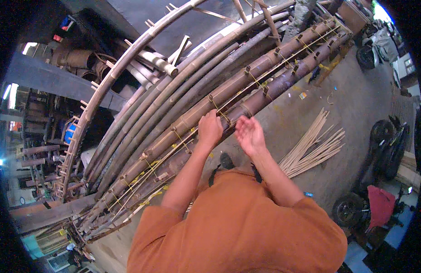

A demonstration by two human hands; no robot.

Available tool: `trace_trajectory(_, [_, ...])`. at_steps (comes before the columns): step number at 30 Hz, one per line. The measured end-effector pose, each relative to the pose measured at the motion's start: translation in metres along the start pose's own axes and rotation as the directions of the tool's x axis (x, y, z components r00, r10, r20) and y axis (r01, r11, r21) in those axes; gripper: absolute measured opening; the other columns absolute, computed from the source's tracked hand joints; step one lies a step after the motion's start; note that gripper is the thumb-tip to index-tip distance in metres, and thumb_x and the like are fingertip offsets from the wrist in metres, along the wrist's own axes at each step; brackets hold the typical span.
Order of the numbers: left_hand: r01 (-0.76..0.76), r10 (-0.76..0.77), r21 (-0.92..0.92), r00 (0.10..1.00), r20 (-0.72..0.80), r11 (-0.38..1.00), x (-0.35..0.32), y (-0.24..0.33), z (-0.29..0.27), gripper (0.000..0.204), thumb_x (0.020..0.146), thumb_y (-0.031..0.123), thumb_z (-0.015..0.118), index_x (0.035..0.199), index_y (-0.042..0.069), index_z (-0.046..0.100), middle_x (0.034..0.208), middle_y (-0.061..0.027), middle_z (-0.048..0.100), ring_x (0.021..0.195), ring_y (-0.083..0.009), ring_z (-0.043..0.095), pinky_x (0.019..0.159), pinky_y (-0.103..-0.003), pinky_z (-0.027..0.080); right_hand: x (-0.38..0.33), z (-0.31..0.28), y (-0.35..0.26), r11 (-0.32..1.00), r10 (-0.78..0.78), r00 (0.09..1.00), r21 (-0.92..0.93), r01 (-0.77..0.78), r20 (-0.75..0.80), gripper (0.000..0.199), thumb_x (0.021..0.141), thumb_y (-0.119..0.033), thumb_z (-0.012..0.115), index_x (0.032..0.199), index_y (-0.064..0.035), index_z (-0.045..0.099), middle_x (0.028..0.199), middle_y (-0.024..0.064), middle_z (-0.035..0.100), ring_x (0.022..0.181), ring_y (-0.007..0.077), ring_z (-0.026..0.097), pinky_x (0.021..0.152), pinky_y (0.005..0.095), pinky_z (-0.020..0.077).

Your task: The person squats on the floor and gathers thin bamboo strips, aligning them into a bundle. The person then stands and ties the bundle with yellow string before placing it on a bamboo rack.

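Note:
Two thick brown bamboo poles run diagonally side by side in front of me, the far pole [228, 91] and the near pole [251, 105]. Short pegs stick out along both, and yellow ties [177, 134] cross between them. A thin pale bamboo strip [283, 62] lies lengthwise in the gap. My left hand [210, 128] is closed over the gap, on the strip's line; its fingertips are partly hidden, and what they grip I cannot make out. Just right of it, at the near pole's edge, my right hand [250, 136] is raised, palm showing, fingers loosely bent and apart, holding nothing visible.
Several long bamboo poles [183, 82] lie beyond the pegged pair, with a curved pegged pole [94, 86] arching behind. On the floor to my right lies a fanned pile of thin sticks [313, 148]. A motorbike wheel [349, 210] and red cloth [380, 206] are farther right.

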State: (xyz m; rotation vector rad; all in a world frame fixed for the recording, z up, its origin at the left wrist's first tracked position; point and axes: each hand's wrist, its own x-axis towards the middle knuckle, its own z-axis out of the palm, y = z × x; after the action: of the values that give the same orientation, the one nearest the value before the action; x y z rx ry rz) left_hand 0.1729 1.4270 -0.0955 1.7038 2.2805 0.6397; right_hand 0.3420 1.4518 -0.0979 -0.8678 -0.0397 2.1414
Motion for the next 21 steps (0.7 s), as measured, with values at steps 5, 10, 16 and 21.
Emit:
trace_trajectory(5, [0.006, 0.000, 0.029, 0.981, -0.192, 1.000, 0.007, -0.027, 0.041, 0.033, 0.094, 0.029, 0.049, 0.114, 0.003, 0.056, 0.110, -0.0230, 0.062, 0.100, -0.0401, 0.060, 0.087, -0.047, 0.046, 0.019, 0.120, 0.051, -0.031, -0.601, 0.429, -0.556, 0.831, 0.674, 0.027, 0.096, -0.025, 0.045, 0.098, -0.0049, 0.062, 0.089, 0.0088, 0.062, 0.088, 0.0224, 0.059, 0.083, 0.0345, 0.0460])
trace_trajectory(10, [0.128, -0.111, -0.095, 0.979, 0.170, 0.987, 0.017, -0.028, 0.007, 0.038, 0.097, 0.040, 0.040, 0.114, 0.017, 0.065, 0.102, -0.0215, 0.065, 0.098, -0.0421, 0.060, 0.084, -0.050, 0.047, 0.074, 0.200, -0.013, -0.736, 0.182, 0.800, -0.460, 0.496, 0.572, 0.058, 0.096, -0.050, 0.036, 0.105, -0.0026, 0.068, 0.102, 0.0208, 0.067, 0.102, 0.0318, 0.063, 0.088, 0.0442, 0.0467])
trace_trajectory(16, [0.140, -0.109, -0.133, 0.970, 0.217, 0.981, 0.017, -0.027, -0.005, 0.036, 0.096, 0.039, 0.041, 0.110, 0.014, 0.064, 0.104, -0.0193, 0.065, 0.097, -0.0412, 0.060, 0.083, -0.050, 0.046, 0.075, 0.163, -0.033, 0.366, 0.183, 0.796, -0.791, 0.491, 0.578, 0.049, 0.094, -0.044, 0.044, 0.086, -0.0014, 0.066, 0.076, 0.0103, 0.065, 0.067, 0.0305, 0.059, 0.065, 0.0369, 0.0482])
trace_trajectory(21, [0.192, -0.160, -0.203, 0.973, 0.165, 0.960, 0.025, -0.025, 0.011, 0.036, 0.096, 0.041, 0.042, 0.108, 0.016, 0.065, 0.102, -0.0164, 0.066, 0.097, -0.0391, 0.061, 0.081, -0.048, 0.048, -0.006, 0.007, -0.024, -0.382, 0.505, 0.648, -0.526, 0.760, 0.570, 0.045, 0.091, -0.032, 0.049, 0.061, -0.0018, 0.061, 0.060, 0.0225, 0.058, 0.057, 0.0420, 0.057, 0.057, 0.0490, 0.0460])
